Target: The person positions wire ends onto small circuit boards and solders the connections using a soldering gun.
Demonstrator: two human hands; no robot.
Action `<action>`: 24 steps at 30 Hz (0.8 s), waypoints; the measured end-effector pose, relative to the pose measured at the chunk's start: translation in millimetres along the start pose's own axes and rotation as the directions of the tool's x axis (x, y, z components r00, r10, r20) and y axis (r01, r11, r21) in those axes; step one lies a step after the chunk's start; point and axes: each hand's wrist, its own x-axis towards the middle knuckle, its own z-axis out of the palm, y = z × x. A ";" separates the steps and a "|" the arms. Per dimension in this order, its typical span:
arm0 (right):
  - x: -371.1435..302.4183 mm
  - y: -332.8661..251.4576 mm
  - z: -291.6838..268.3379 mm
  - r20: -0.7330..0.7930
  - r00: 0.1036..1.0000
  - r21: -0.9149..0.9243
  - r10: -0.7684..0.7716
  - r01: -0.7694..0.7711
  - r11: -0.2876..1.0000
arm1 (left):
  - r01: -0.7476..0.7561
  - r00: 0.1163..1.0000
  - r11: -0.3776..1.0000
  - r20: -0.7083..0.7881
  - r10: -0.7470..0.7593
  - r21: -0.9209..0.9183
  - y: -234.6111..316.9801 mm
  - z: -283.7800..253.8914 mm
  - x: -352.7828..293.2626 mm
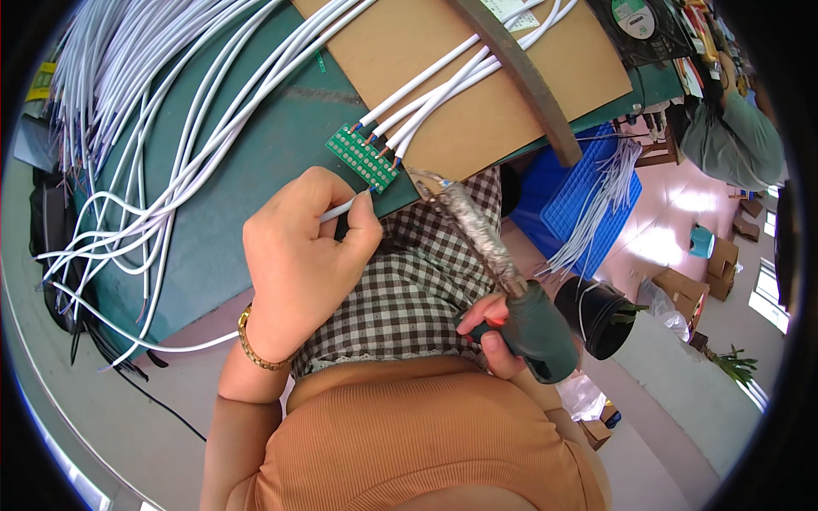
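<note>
Around the middle of the view, the clock is read. Nearest, at six o'clock, an orange ribbed top (409, 417) is seen, and above it a checked brown-and-white garment (383, 315). Between four and five o'clock, the handle of a soldering gun (541, 336) is gripped by the right hand (497, 344), whose fingers are wrapped around it. The silver-coloured barrel of the gun is pointed toward eleven o'clock, and its tip is held near the lower corner of a green circuit board (358, 156), apart from it.

At nine o'clock, a short length of white cable (336, 211) is pinched between the thumb and forefinger of the left hand (302, 238). Its end is brought close to the same corner; whether the board is touched cannot be told.

The board is laid at eleven o'clock, on the green tabletop (213, 264). Several white cables (426, 112) are joined to its edge toward one o'clock, and they are passed over a brown sheet (503, 128) and under a dark bar (524, 77). Many loose cables (111, 77) are heaped at ten o'clock. Farther, at two o'clock, cables are carried in a blue basket (545, 226), and beyond it a co-worker (737, 140) is seen.
</note>
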 end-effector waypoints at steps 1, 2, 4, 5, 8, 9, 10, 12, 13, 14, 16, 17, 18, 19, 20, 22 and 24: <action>1.2 -0.6 2.6 -0.080 0.996 0.053 -0.051 0.055 0.997 | -0.001 1.000 1.000 0.004 0.001 0.008 -0.2 -0.1 0.1; 2.3 -0.8 5.6 -0.162 0.982 0.101 -0.097 0.115 0.988 | 0.000 1.000 1.000 0.002 0.000 0.010 -0.3 -0.1 0.2; 2.2 5.3 13.0 -0.245 0.962 0.146 -0.116 0.155 0.977 | -0.004 1.000 1.000 0.005 0.004 -0.003 0.3 1.0 1.4; 1.7 8.3 16.3 -0.329 0.935 0.189 -0.131 0.201 0.961 | -0.005 1.000 1.000 0.004 0.005 -0.005 0.7 1.6 1.7; 3.2 9.3 21.2 -0.397 0.915 0.260 -0.067 0.182 0.948 | 0.035 0.999 0.999 0.005 -0.035 -0.028 2.4 -0.4 2.8; 3.2 10.7 21.5 -0.393 0.916 0.258 -0.076 0.189 0.948 | 0.026 1.000 0.999 0.017 -0.025 -0.027 2.7 -0.8 3.0; 3.7 12.1 21.5 -0.406 0.911 0.265 -0.067 0.188 0.946 | 0.015 1.000 1.000 0.028 -0.014 -0.026 3.3 -1.5 3.5; 4.7 14.3 21.5 -0.416 0.906 0.268 -0.074 0.200 0.942 | 0.017 0.999 1.000 0.032 -0.017 -0.021 5.1 -3.7 4.1; 5.0 15.0 21.8 -0.439 0.895 0.259 -0.077 0.208 0.943 | 0.024 0.999 1.000 0.045 -0.023 -0.019 6.3 -5.1 4.1; 5.0 14.5 22.3 -0.461 0.884 0.250 -0.082 0.218 0.943 | 0.031 0.997 0.999 0.071 -0.030 -0.012 7.2 -7.4 3.6; 6.4 12.2 23.5 -0.480 0.872 0.251 -0.096 0.242 0.937 | -0.044 0.997 0.999 0.060 0.045 -0.006 6.0 -9.0 4.3; 6.0 11.2 24.4 -0.506 0.858 0.259 -0.086 0.246 0.934 | -0.109 0.992 0.994 0.071 0.109 -0.002 6.3 -11.7 5.1; 4.6 15.0 22.9 -0.508 0.855 0.244 -0.105 0.260 0.934 | -0.152 0.975 0.986 0.171 0.139 0.070 9.7 -20.0 9.6; 0.7 15.8 22.1 -0.519 0.849 0.240 -0.096 0.253 0.937 | -0.161 0.977 0.984 0.149 0.149 0.070 12.4 -27.6 18.2; 0.7 17.8 19.1 -0.522 0.846 0.221 -0.110 0.259 0.940 | -0.257 0.960 0.954 0.155 0.234 0.154 14.2 -33.4 31.7; 1.8 16.6 18.1 -0.528 0.839 0.199 -0.130 0.271 0.942 | -0.340 0.938 0.904 0.156 0.308 0.260 20.1 -38.1 64.0; 3.9 11.4 20.0 -0.553 0.830 0.255 -0.067 0.246 0.935 | -0.412 0.908 0.875 0.030 0.419 0.255 13.4 -25.9 105.4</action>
